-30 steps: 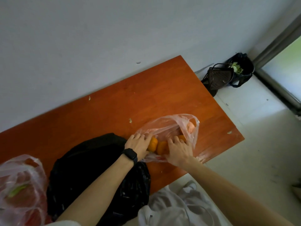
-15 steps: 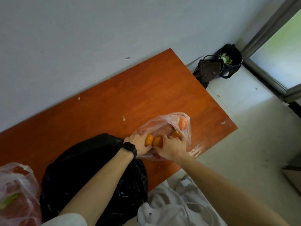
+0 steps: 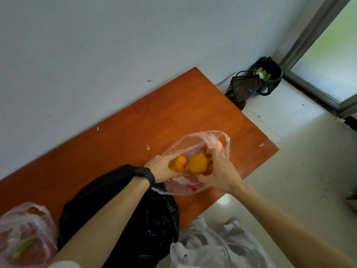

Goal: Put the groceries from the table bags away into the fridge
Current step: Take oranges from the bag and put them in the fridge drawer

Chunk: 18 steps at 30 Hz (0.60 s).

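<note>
The left hand (image 3: 161,167) grips one orange (image 3: 178,163); the right hand (image 3: 220,174) grips a second orange (image 3: 197,163). Both sit at the mouth of a clear bag (image 3: 195,144) on the table (image 3: 119,136). Three bags total: one black (image 3: 154,225), another clear (image 3: 25,233).

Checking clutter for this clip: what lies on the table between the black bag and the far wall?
In the head view, only bare table separates black bag from wall, besides small pale scraps.

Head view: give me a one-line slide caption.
Left hand and right hand each lift an orange from the clear bag on the table.
</note>
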Tool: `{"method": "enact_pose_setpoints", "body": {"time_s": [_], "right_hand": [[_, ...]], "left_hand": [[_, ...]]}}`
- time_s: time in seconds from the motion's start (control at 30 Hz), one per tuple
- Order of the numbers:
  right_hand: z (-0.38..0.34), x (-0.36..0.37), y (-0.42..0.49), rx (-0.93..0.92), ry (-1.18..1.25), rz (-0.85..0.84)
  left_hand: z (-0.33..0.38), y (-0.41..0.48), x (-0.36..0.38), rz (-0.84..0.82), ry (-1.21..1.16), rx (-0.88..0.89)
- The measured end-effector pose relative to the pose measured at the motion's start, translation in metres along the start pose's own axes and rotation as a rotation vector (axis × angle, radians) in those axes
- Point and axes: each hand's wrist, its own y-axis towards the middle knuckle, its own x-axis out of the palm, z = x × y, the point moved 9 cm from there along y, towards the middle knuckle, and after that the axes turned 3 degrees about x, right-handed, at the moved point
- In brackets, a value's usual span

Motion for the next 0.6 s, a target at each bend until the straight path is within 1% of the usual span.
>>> {"method": "enact_pose_setpoints", "body": {"time_s": [0.13,0.3,0.43,0.57,0.6], "right_hand": [[0.012,-0.031,-0.016,-0.017,0.163,0.091],[0.031,-0.077,-0.048,-0.067,0.342,0.182],[0.056,-0.112,-0.085,-0.095,0.439,0.25],[0.101,-0.147,-0.137,-0.06,0.492,0.277],[0.113,-0.156,-0.149,-0.051,0.506,0.287]], "left_hand": [[0.024,-0.013,-0.025,-0.005,-0.061,0.066],[0.067,-0.027,-0.049,-0.015,-0.099,0.055],[0.12,-0.034,-0.057,0.054,0.051,0.044],[0.204,-0.041,-0.053,0.153,0.375,0.047],[0.226,-0.043,-0.051,0.192,0.423,0.061]]}}
